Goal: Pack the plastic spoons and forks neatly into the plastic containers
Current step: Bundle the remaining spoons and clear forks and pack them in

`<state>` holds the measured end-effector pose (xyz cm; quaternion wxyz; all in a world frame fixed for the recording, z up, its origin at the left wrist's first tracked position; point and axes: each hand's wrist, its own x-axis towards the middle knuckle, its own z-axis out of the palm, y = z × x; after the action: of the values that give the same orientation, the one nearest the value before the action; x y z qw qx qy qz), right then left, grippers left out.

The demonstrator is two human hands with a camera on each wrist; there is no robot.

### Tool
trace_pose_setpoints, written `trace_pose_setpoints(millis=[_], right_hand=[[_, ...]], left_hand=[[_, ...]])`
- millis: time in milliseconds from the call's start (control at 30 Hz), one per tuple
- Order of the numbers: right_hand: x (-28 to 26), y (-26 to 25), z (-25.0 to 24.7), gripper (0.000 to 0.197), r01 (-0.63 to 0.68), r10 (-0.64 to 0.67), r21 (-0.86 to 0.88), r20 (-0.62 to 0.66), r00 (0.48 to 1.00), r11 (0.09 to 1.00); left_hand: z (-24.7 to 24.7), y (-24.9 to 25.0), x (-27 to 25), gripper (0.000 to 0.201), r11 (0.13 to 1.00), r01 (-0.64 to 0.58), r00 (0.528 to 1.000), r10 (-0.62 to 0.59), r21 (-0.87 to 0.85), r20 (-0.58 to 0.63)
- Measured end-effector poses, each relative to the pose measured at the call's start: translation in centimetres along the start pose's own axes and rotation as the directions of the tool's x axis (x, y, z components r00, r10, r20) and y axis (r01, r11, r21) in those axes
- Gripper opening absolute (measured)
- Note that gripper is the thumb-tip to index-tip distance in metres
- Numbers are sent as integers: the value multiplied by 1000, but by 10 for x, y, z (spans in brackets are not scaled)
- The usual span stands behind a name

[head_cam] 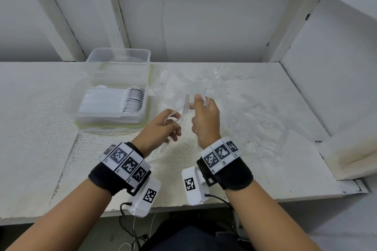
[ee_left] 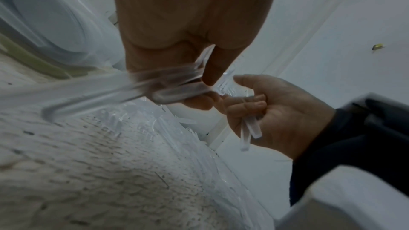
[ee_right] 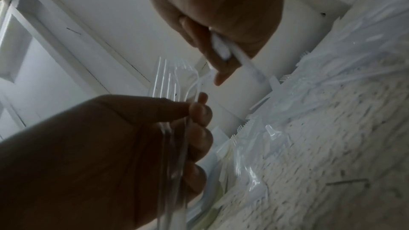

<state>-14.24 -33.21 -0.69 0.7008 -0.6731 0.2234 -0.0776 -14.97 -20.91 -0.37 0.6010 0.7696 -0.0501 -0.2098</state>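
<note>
Left hand (head_cam: 161, 128) grips a bundle of clear forks (ee_right: 168, 80), tines up. Right hand (head_cam: 204, 120) just beside it pinches a few more clear pieces (ee_left: 249, 128). Both hover above the table (head_cam: 40, 128), beside the loose cutlery pile (head_cam: 234, 104). Front container (head_cam: 114, 106), left of the hands, holds stacked white spoons (head_cam: 130, 102). Rear container's (head_cam: 120, 57) contents unclear.

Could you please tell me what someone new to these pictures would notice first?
Both hands meet above the white table, the left hand gripping a bundle of clear plastic forks and the right hand holding more clear cutlery. Left of them sits a clear rectangular plastic container with neatly stacked white spoons.
</note>
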Motion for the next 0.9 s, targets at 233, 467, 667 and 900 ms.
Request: trace_pose_setpoints(millis=[233, 467, 667, 900], right_hand=[[3, -2, -3, 17, 59, -59, -16, 20, 998, 998], [6, -3, -8, 18, 159, -154, -108, 50, 987, 981], [0, -2, -3, 29, 279, -267, -229, 81, 960, 932], [-5, -2, -2, 35, 266, -254, -219, 82, 964, 939]], left_hand=[[7, -2, 2, 13, 999, -5, 998, 8, -47, 70], [6, -2, 2, 21, 976, 88, 996, -79, -201, 52], [7, 2, 5, 20, 973, 37, 996, -53, -226, -65], [7, 1, 6, 33, 999, -25, 995, 28, 35, -91]])
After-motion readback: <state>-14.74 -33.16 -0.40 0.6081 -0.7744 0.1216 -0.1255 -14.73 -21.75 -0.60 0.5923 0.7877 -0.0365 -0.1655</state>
